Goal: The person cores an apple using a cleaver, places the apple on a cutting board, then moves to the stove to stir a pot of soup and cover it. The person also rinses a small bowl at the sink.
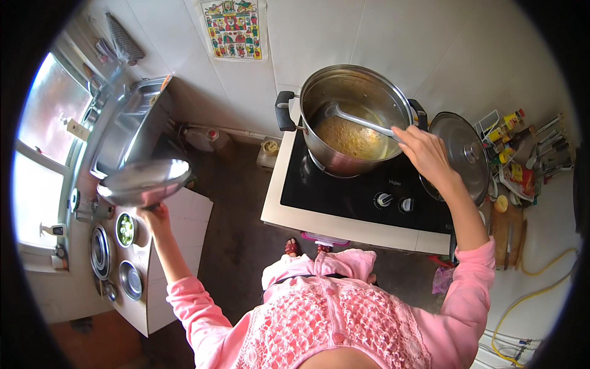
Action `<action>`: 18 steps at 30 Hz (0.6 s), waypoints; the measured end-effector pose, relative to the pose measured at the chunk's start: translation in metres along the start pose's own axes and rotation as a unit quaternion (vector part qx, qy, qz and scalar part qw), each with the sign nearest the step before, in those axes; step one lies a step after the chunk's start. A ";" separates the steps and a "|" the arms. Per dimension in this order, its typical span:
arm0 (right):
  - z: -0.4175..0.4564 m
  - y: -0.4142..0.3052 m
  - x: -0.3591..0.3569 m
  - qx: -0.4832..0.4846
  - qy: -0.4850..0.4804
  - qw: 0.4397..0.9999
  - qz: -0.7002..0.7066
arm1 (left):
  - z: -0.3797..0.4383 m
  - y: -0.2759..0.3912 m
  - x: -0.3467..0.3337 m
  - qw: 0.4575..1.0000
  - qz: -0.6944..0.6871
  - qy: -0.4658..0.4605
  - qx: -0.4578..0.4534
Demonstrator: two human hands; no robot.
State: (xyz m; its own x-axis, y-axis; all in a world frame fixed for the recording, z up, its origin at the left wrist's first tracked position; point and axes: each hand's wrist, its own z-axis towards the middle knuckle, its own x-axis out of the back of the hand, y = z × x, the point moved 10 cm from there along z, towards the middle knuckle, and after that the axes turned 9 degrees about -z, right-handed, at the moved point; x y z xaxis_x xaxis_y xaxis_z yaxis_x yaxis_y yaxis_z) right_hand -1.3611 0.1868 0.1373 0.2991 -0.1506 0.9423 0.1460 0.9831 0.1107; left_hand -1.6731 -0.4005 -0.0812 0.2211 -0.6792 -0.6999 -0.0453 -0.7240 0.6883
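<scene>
A large stainless steel pot (355,161) with black handles stands on the black glass gas hob (322,193), holding a yellowish liquid with foam or bits. My right hand (424,150) grips the handle of a metal ladle (364,122), whose bowl dips into the pot. Out to the left, over the side counter, my left hand (156,217) holds a shiny metal bowl or pan (145,182) by its near edge; its exact kind cannot be told. A glass lid (454,154) with a steel rim leans to the right of the pot.
On the left counter (177,230) are a bowl of chopped greens (125,229), a metal bowl (131,280) and stacked plates (99,251). Beyond is a steel sink (120,133). Sauce bottles (507,122), a cutting board (500,226) and a knife (509,244) lie at the right.
</scene>
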 end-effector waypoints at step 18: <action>-0.015 0.028 0.043 -0.018 -0.194 0.974 -0.116 | -0.105 -0.087 0.125 0.984 -0.092 0.133 0.071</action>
State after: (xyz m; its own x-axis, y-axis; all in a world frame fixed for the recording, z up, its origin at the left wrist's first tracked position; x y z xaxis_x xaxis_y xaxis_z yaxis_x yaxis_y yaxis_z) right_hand -1.3302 0.2065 0.1760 -0.1229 -0.3097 0.9429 0.2033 0.9221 0.3294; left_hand -1.5397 -0.4102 -0.2084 0.4840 -0.4930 -0.7229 -0.1117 -0.8542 0.5078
